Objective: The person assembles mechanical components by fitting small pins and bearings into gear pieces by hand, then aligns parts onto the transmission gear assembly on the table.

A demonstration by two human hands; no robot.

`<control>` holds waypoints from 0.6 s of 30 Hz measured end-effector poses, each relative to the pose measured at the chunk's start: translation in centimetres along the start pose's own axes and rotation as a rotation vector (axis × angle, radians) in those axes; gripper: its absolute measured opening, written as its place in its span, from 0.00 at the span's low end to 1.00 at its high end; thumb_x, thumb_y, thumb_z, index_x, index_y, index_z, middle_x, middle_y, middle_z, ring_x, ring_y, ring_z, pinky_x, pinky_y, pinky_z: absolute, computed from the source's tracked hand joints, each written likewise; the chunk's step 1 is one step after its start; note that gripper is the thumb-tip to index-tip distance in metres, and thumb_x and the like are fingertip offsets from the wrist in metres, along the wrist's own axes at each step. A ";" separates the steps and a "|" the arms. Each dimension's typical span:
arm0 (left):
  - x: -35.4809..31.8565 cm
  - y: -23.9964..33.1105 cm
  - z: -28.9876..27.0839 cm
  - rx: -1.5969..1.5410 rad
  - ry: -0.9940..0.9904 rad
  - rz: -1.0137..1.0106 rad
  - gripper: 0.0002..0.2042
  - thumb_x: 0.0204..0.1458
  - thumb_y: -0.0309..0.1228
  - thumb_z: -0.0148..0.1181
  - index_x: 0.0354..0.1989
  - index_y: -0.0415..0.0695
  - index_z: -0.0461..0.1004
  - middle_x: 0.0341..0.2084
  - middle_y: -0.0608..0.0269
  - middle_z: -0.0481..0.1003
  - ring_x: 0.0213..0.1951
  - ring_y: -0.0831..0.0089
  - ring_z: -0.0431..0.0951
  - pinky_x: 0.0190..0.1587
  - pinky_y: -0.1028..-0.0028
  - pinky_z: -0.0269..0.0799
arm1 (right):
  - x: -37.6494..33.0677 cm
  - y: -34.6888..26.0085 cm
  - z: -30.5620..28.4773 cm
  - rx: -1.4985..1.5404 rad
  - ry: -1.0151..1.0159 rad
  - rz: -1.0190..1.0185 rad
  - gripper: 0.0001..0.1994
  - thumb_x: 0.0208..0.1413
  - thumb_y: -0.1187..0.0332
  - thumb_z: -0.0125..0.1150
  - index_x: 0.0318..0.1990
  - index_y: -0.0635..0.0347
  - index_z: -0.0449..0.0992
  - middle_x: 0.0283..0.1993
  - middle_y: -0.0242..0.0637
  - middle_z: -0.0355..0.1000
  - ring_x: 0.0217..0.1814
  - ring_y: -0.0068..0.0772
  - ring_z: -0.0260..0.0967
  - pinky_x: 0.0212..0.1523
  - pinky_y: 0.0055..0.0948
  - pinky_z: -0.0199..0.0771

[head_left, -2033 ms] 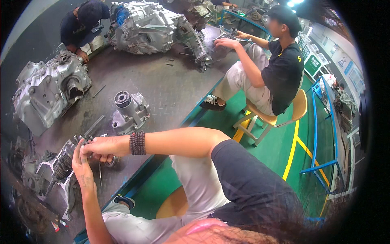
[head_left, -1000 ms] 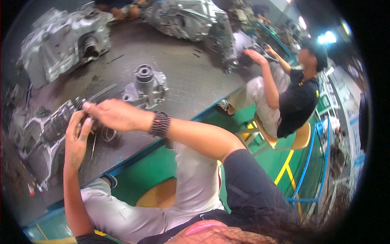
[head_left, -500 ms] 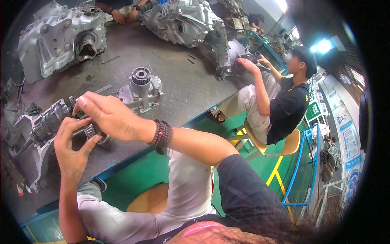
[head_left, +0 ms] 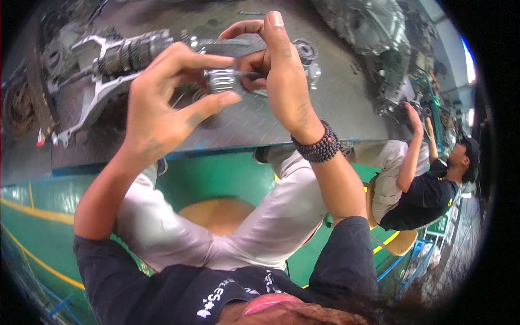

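Both my hands are raised in front of me around a small ribbed metal gear part (head_left: pixel 221 81). My left hand (head_left: pixel 162 103) pinches it between thumb and forefinger. My right hand (head_left: pixel 279 70), with a dark bead bracelet on the wrist, grips a thin dark tool against the part's right end. Behind my hands a gear shaft assembly (head_left: pixel 127 54) lies on the metal workbench (head_left: pixel 244 122). A small round housing (head_left: pixel 306 54) sits just past my right hand.
Large grey gearbox casings (head_left: pixel 368 27) stand at the bench's far end. A seated person in a black shirt (head_left: pixel 428 189) works at the bench to my right. A green floor with yellow lines lies below, and my stool's wooden seat (head_left: pixel 216 214) shows between my legs.
My hands lifted the small part off the bench and brought it closer to my head. The camera tilted down, so my lap and the floor now fill the lower frame.
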State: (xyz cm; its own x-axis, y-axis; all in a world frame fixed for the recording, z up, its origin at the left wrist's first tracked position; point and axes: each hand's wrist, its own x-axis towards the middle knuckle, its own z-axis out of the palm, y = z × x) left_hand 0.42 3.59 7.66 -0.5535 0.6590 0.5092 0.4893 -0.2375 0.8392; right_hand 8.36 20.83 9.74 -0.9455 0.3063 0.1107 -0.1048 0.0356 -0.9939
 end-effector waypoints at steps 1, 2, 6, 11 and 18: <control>-0.2 -0.8 0.0 0.050 -0.039 0.019 0.20 0.46 0.22 0.77 0.49 0.38 0.81 0.42 0.64 0.75 0.43 0.74 0.80 0.47 0.74 0.78 | 0.3 0.9 0.5 -0.006 -0.004 -0.001 0.32 0.73 0.40 0.34 0.46 0.60 0.78 0.25 0.30 0.69 0.27 0.19 0.65 0.28 0.21 0.65; -0.6 -2.0 0.1 0.057 -0.060 -0.035 0.19 0.47 0.23 0.77 0.49 0.39 0.81 0.43 0.64 0.76 0.45 0.73 0.80 0.48 0.73 0.80 | 0.6 1.5 0.9 -0.019 0.001 -0.008 0.31 0.74 0.41 0.35 0.46 0.60 0.78 0.25 0.30 0.70 0.27 0.19 0.65 0.28 0.21 0.65; 0.1 -2.7 -1.8 -0.044 -0.002 -0.234 0.21 0.54 0.26 0.74 0.56 0.38 0.76 0.48 0.61 0.79 0.50 0.76 0.78 0.57 0.73 0.74 | 2.9 3.1 -0.4 -0.128 0.062 0.077 0.31 0.74 0.40 0.36 0.45 0.59 0.78 0.22 0.23 0.64 0.23 0.13 0.59 0.24 0.18 0.57; 0.0 -4.5 -2.8 0.192 -0.151 -0.542 0.18 0.56 0.29 0.71 0.54 0.39 0.78 0.43 0.60 0.80 0.47 0.75 0.80 0.54 0.73 0.76 | 5.0 5.5 -4.6 -0.558 0.197 -0.224 0.25 0.72 0.48 0.47 0.43 0.63 0.80 0.26 0.39 0.72 0.29 0.24 0.68 0.32 0.30 0.70; -1.4 -6.8 -2.2 0.542 -0.355 -0.302 0.20 0.51 0.30 0.73 0.53 0.45 0.78 0.38 0.59 0.75 0.35 0.67 0.76 0.43 0.70 0.74 | 3.7 6.7 -3.8 -0.997 -0.270 -0.017 0.18 0.65 0.56 0.59 0.44 0.65 0.81 0.37 0.55 0.79 0.43 0.58 0.78 0.45 0.44 0.76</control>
State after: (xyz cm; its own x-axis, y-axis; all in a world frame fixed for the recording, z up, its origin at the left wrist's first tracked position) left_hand -3.64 2.73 1.68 -0.5101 0.8544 0.0989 0.6659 0.3195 0.6741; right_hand 5.29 25.83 3.46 -0.9969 0.0787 -0.0020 0.0680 0.8478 -0.5260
